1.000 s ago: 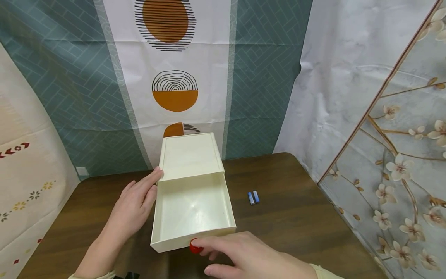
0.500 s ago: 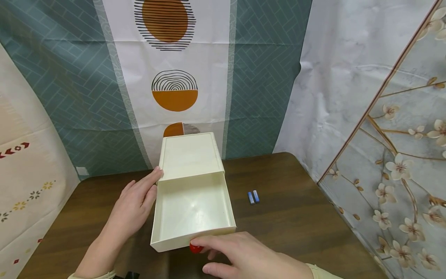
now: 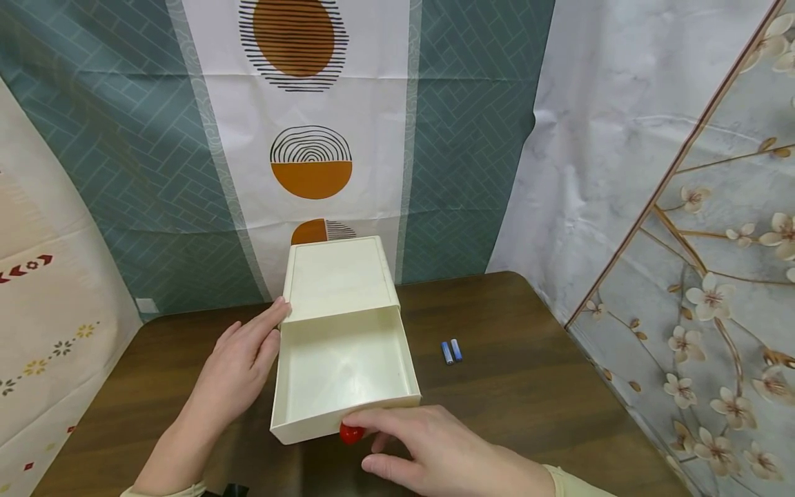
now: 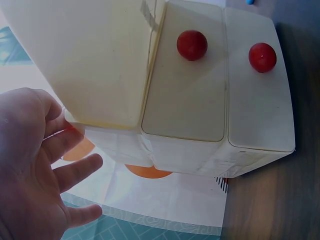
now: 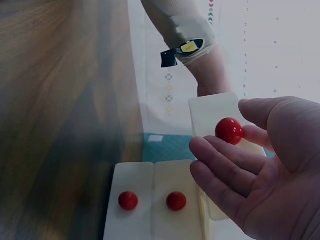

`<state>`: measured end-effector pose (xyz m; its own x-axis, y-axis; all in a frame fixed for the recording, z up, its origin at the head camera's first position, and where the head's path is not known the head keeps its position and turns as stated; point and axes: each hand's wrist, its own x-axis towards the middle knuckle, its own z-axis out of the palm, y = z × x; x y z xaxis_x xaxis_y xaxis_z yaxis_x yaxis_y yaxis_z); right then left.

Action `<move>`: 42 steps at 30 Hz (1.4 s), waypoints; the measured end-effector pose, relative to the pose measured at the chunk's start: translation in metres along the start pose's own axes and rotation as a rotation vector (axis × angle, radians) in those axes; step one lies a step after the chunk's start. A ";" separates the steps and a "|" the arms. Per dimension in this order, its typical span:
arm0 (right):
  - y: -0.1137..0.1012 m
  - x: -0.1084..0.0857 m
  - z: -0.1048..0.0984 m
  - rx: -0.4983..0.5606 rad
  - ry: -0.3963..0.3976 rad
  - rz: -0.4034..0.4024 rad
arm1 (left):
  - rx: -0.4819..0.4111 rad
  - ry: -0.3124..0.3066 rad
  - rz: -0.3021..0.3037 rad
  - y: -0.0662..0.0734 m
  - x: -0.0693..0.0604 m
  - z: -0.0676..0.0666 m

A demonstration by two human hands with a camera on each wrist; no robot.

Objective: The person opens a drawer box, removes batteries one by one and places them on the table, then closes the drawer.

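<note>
A cream drawer cabinet (image 3: 341, 276) has its top drawer (image 3: 344, 366) pulled out, with nothing inside. The left hand (image 3: 239, 366) rests its fingertips on the cabinet's left side, fingers extended. At the drawer's front, the right hand (image 3: 441, 449) touches the red knob (image 3: 351, 433) with its index finger. In the right wrist view the thumb of the right hand (image 5: 270, 170) stands apart from that knob (image 5: 229, 131). The left wrist view has the left hand (image 4: 35, 170) beside the cabinet, its fingers spread; two lower drawers (image 4: 185, 100) are closed.
Two small blue-and-white batteries (image 3: 452, 351) lie side by side on the brown wooden table (image 3: 522, 386), right of the cabinet. A patterned curtain (image 3: 472, 172) hangs behind the table, and floral cloth (image 3: 702, 290) hangs on the right.
The top drawer has slid slightly inward, its front edge a little farther from the person. The right hand has moved slightly with the knob; the left hand has stayed put.
</note>
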<state>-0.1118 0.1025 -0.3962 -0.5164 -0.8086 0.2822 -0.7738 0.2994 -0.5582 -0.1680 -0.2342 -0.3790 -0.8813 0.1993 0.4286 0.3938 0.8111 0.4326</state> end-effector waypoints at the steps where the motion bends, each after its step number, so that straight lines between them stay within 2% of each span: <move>1: 0.000 0.000 0.000 0.008 0.001 0.006 | -0.003 -0.001 -0.001 0.000 0.000 0.000; 11: 0.003 0.007 -0.001 0.003 0.062 0.023 | -0.003 0.008 0.006 -0.001 0.000 0.000; 18: 0.007 0.013 0.001 0.044 0.097 0.045 | -0.008 -0.006 -0.010 -0.001 0.000 0.000; 42: 0.016 0.034 0.005 0.096 0.222 0.164 | -0.013 0.015 0.007 0.000 -0.001 0.000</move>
<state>-0.1396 0.0770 -0.3998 -0.7079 -0.6191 0.3401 -0.6403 0.3592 -0.6789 -0.1673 -0.2347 -0.3798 -0.8746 0.1967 0.4431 0.4033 0.8024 0.4399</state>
